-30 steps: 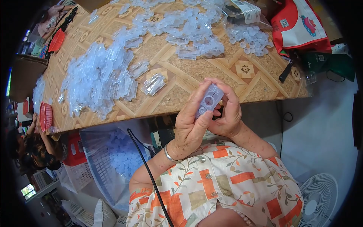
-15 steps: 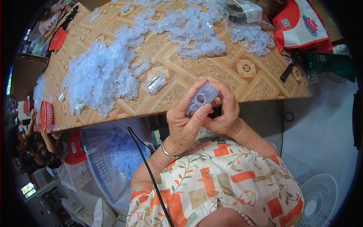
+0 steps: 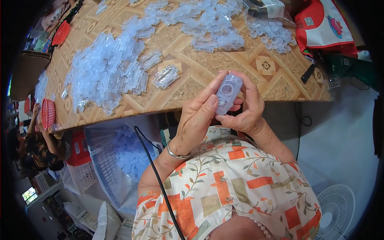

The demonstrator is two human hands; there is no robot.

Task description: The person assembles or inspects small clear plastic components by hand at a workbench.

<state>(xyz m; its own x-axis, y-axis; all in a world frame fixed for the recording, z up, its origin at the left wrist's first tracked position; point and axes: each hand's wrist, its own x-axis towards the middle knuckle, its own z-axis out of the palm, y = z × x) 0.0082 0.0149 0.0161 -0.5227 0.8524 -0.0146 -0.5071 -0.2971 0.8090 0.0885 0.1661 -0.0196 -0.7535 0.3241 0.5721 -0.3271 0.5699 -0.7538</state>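
Between my two hands, just off the table's front edge, is a clear plastic case (image 3: 229, 93) with a round opening in its face. My left hand (image 3: 201, 107) grips its left side, thumb along the near edge. My right hand (image 3: 249, 105) curls round the other side, fingers at the top and thumb at the bottom corner. The case is tilted, its long side running up and to the right. On the table ahead, a small group of clear plastic pieces (image 3: 166, 77) lies nearest my left hand. A large heap of similar pieces (image 3: 106, 72) spreads farther left.
Small round clear caps (image 3: 276, 37) lie at the back right, near a red and white bag (image 3: 324, 30) and a black-handled tool (image 3: 308, 74). Under the table stands a lined basket (image 3: 106, 160) of clear parts. A black cable (image 3: 154, 168) crosses before me. Another person's arms (image 3: 46, 136) show at left.
Both hands have moved slightly up and to the right with the case. It is turned more upright, and its face with the round opening shows more fully.
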